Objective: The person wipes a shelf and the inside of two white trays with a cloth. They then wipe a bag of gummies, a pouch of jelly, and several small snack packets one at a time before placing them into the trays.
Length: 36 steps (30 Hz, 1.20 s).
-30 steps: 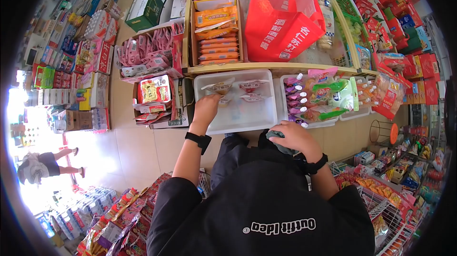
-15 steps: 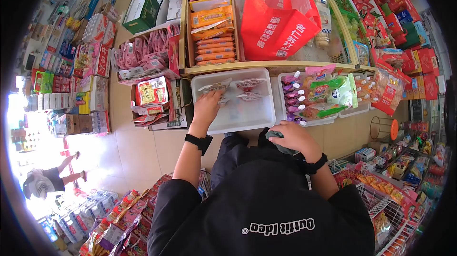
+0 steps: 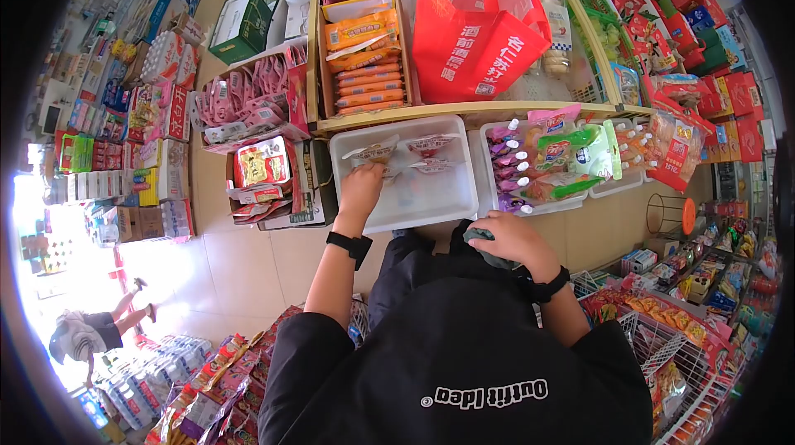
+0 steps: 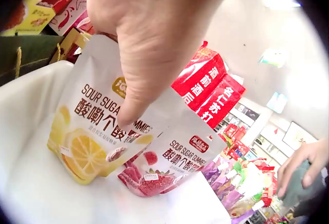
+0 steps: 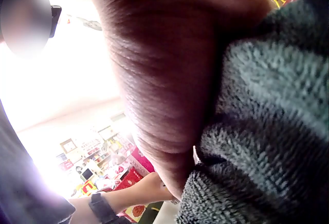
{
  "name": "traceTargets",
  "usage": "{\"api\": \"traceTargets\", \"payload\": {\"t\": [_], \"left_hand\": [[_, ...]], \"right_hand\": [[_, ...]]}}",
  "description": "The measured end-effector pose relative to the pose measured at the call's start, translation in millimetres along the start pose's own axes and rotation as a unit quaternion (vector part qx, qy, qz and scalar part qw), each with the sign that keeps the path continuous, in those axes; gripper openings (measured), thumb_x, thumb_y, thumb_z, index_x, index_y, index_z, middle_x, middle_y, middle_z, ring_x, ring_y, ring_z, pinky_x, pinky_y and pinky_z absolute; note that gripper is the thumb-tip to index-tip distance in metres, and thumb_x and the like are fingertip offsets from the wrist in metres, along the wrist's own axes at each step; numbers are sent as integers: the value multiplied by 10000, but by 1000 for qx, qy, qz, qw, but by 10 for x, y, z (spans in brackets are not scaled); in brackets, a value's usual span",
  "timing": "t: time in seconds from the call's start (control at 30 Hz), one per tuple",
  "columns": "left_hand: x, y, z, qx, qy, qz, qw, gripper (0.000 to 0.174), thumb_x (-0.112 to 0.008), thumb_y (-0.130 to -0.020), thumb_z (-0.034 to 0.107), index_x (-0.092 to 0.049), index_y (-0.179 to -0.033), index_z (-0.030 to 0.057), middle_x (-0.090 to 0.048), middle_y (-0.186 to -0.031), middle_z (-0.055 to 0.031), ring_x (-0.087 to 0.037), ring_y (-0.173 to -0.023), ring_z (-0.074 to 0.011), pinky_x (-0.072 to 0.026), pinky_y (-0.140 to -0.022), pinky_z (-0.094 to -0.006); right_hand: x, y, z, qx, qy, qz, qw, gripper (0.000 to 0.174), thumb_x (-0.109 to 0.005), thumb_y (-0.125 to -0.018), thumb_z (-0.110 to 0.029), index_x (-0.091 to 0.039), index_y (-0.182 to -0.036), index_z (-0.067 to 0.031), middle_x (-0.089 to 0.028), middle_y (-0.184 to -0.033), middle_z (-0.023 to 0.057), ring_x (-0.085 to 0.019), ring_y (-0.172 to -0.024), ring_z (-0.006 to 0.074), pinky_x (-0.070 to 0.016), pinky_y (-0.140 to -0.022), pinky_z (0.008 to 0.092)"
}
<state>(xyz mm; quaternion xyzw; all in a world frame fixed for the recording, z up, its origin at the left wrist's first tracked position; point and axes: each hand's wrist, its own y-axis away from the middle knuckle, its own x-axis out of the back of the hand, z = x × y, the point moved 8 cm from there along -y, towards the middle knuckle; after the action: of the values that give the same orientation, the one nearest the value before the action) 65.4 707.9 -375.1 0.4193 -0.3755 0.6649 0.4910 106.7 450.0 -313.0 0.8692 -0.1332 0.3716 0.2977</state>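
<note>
My left hand [image 3: 362,188] reaches into a white plastic bin [image 3: 431,206]. In the left wrist view its thumb lies across the front of a white gummy pouch [image 4: 85,149] with orange and lemon pictures, fingers behind the top, pinching it upright. Beside that stands a gummy pouch [image 4: 154,175] with strawberry pictures. From above, the pouches make two short rows at the bin's far side. Near my lap my right hand [image 3: 515,234] grips a bunched grey-green cloth [image 5: 272,111], whose fuzzy pile fills much of the right wrist view.
Right of the bin, a second tray [image 3: 542,211] holds purple-capped pouches and bagged sweets. Boxes of pink packets [image 3: 248,97] stand on the left. Beyond the bin's far edge are a wooden display rim [image 3: 464,112], orange packs [image 3: 368,85] and a red bag [image 3: 472,39].
My left hand moved onto the left-hand pouches, fingers spreading over them, then drew back slightly while pinching one. The right hand with the cloth stays put. A person at far left shifts position.
</note>
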Motion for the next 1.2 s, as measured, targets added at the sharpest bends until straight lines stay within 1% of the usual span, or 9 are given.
{"api": "traceTargets", "payload": {"t": [0.13, 0.2, 0.3, 0.57, 0.83, 0.87, 1.0, 1.07, 1.2], "left_hand": [[252, 40, 78, -15, 52, 33, 998, 256, -654, -771, 127, -638, -1026, 108, -661, -960, -94, -625, -932, -308, -511, -764, -420], [282, 76, 73, -52, 8, 59, 997, 170, -542, -813, 86, -641, -952, 82, -664, -868, -98, -644, -837, -300, -522, -711, -402], [127, 111, -115, 14, -8, 7, 1000, 176, -532, -809, 69, -655, -934, 85, -671, -853, -90, -650, -807, -294, -524, -691, -387], [191, 183, -159, 16, -26, 28, 999, 182, -539, -805, 63, -675, -920, 100, -683, -866, -84, -659, -799, -280, -527, -678, -370], [235, 326, -335, 20, -27, 44, 998, 213, -518, -819, 70, -680, -953, 100, -691, -910, -99, -666, -842, -292, -534, -724, -392], [252, 316, -294, -26, -10, 86, 996, 213, -519, -816, 71, -682, -949, 104, -693, -908, -91, -665, -849, -283, -533, -736, -380], [230, 224, -194, -23, -14, 81, 996, 212, -543, -788, 57, -683, -937, 111, -692, -885, -81, -666, -840, -268, -531, -735, -361], [217, 197, -190, -12, -15, 75, 997, 197, -554, -791, 61, -682, -934, 105, -689, -874, -81, -663, -831, -277, -528, -735, -367], [166, 137, -249, 29, -7, 31, 999, 156, -577, -799, 70, -639, -942, 75, -663, -861, -85, -639, -817, -282, -516, -719, -381]], "right_hand": [[5, 21, 75, 15, -27, 25, 999, 316, -655, -820, -361, -686, -1030, -127, -633, -979, 132, -614, -924, 328, -504, -798, 416], [6, 37, 139, 4, -25, 30, 999, 322, -656, -819, -364, -687, -1033, -125, -633, -978, 134, -613, -929, 329, -501, -804, 417], [35, 90, 198, -18, -18, 27, 999, 331, -659, -817, -367, -687, -1037, -121, -634, -974, 137, -609, -939, 331, -495, -817, 420], [-89, 140, 318, -27, -25, 13, 999, 347, -664, -809, -373, -687, -1045, -119, -633, -972, 144, -600, -954, 335, -488, -827, 420], [132, 68, 214, -9, -55, 107, 993, 321, -682, -789, -384, -708, -948, -107, -665, -892, 144, -631, -879, 332, -502, -771, 431], [128, 50, 224, -20, -44, 90, 995, 348, -686, -785, -385, -697, -1021, -130, -665, -906, 145, -630, -882, 336, -505, -760, 426], [350, -66, -26, -27, -42, 148, 988, 400, -688, -784, -378, -666, -1114, -153, -668, -879, 153, -635, -844, 351, -509, -729, 445], [427, -250, -90, -107, -32, 114, 987, 441, -679, -794, -359, -632, -1186, -164, -666, -825, 162, -642, -807, 366, -511, -701, 469], [317, -831, -73, -113, 15, 122, 986, 444, -680, -797, -358, -620, -1189, -159, -663, -783, 165, -643, -754, 374, -508, -662, 487]]}}
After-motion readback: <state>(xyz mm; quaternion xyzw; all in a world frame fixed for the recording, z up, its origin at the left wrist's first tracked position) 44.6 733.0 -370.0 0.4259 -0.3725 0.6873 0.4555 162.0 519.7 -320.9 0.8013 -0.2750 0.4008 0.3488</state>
